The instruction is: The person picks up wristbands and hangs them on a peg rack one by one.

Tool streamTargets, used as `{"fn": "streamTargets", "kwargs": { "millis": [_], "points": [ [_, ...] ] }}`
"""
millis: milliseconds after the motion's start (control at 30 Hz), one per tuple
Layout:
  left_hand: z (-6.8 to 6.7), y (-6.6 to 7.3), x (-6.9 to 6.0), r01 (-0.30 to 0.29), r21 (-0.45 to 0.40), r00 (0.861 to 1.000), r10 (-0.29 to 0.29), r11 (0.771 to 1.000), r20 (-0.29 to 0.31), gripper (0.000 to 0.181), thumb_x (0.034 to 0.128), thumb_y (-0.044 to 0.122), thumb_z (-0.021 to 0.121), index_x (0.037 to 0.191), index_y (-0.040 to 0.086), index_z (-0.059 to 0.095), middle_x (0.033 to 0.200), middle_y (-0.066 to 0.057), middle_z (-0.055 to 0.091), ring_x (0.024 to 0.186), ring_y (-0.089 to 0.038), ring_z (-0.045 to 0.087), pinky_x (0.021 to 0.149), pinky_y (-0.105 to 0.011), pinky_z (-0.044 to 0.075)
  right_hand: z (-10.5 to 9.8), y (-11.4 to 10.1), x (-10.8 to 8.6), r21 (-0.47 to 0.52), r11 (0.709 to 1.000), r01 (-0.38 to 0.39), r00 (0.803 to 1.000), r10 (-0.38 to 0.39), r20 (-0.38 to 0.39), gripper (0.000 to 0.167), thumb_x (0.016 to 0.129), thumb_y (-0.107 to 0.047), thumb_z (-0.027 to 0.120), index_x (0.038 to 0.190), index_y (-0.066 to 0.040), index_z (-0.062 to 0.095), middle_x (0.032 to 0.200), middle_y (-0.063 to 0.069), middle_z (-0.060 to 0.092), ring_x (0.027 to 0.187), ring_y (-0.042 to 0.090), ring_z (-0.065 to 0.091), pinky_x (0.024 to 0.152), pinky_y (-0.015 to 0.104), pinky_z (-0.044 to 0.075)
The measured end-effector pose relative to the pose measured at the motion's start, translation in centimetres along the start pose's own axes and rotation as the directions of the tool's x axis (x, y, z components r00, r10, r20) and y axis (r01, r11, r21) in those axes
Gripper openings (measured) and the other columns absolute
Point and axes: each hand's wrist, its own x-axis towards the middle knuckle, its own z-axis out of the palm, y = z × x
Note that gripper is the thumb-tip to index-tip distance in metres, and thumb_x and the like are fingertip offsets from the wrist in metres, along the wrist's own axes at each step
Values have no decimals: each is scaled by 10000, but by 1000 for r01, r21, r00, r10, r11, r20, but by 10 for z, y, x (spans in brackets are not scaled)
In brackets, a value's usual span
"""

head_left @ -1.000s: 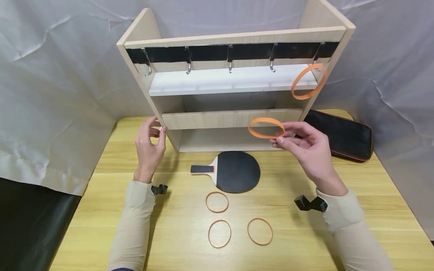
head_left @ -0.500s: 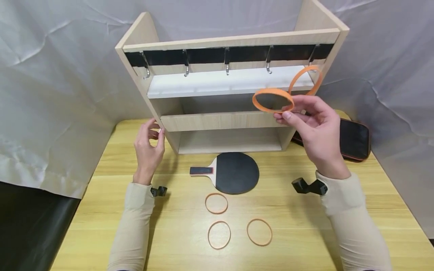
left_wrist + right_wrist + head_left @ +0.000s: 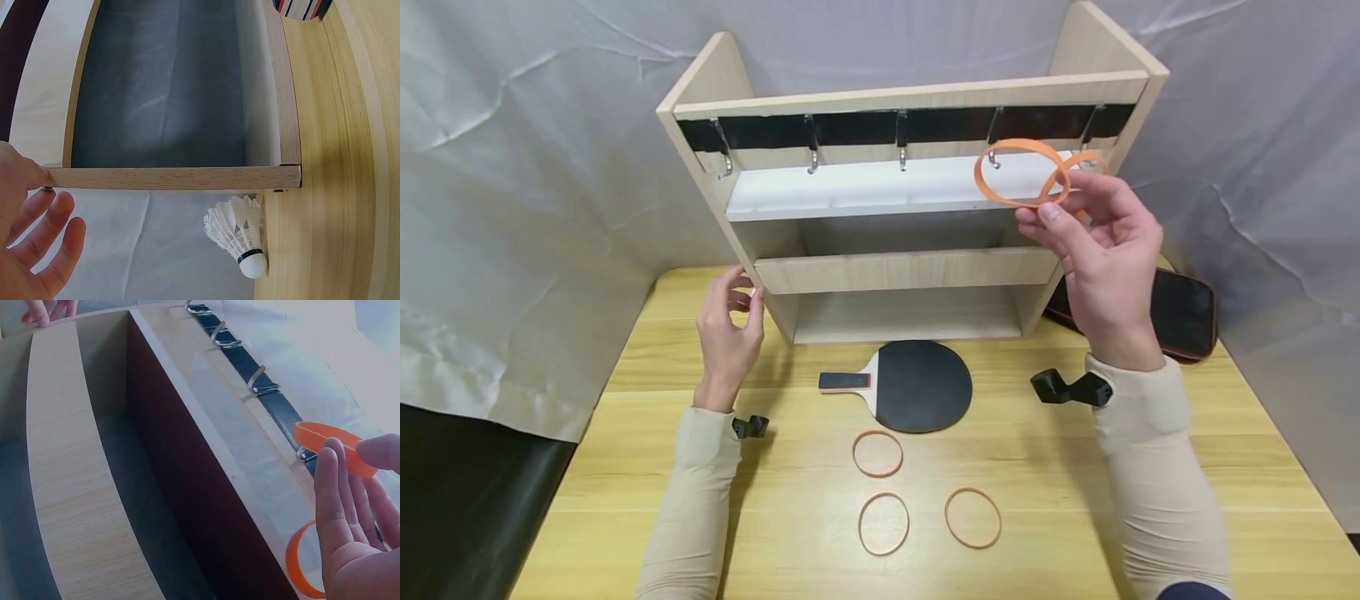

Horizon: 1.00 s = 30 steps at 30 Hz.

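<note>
With thumb and fingertips my right hand [image 3: 1108, 250] pinches an orange ring [image 3: 978, 172], raised to the fourth hook [image 3: 995, 154] of a wooden rack [image 3: 902, 272]. The hook shows through the ring; whether they touch I cannot tell. Behind the right fingers another orange ring [image 3: 1090, 156] hangs at the rightmost hook, partly hidden; its edge [image 3: 292, 559] appears in the right wrist view. My left hand [image 3: 730, 333] holds the front edge of the rack's left side board, its other fingers [image 3: 74, 240] loosely bent outside the board.
Three orange rings, one of them [image 3: 877, 432] nearest the rack, lie on the table [image 3: 805, 533]. Before the rack lies a black table tennis bat [image 3: 925, 387]. A black case [image 3: 1187, 315] sits at right. Outside the left side board lies a shuttlecock [image 3: 236, 228].
My right hand has lifted the ring from the lower board up to the fourth hook, and the ring has tilted more upright. The left hand stays in place.
</note>
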Motion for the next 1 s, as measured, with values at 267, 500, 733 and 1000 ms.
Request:
{"fn": "streamTargets", "kwargs": {
  "millis": [267,500,733,1000],
  "points": [
    [-1,1,-4,8,2,1000,-8,1000,7,329,1003,-50,716,1327,-77,663,1079,-272,742,775,-388,704,791,-52,517,-7,7,-4,-68,997,-25,1000,24,-14,311,949,173,690,1257,139,670,976,178,680,831,289,829,812,365,706],
    [-1,2,-1,6,14,1000,-6,1000,15,330,1013,-26,721,1335,-74,667,1090,-273,746,786,-371,705,793,-79,523,-14,11,-11,-86,995,-58,998,58,-7,319,946,167,705,1262,145,670,988,173,730,828,283,826,835,378,704],
    [-2,3,0,10,12,1000,-10,1000,4,336,989,-56,739,1319,-65,679,1083,-273,750,777,-382,710,781,-96,516,-17,19,-18,-171,984,-55,998,60,27,308,958,143,708,1265,126,686,982,138,759,864,239,836,852,360,698],
    [-1,2,1,4,17,1000,-4,1000,3,342,985,-64,739,1321,-71,677,1086,-272,744,785,-380,709,782,-99,517,-15,26,-22,-187,981,-61,997,69,37,317,949,148,713,1265,138,691,1008,134,811,874,222,835,861,348,697]
  ]
}}
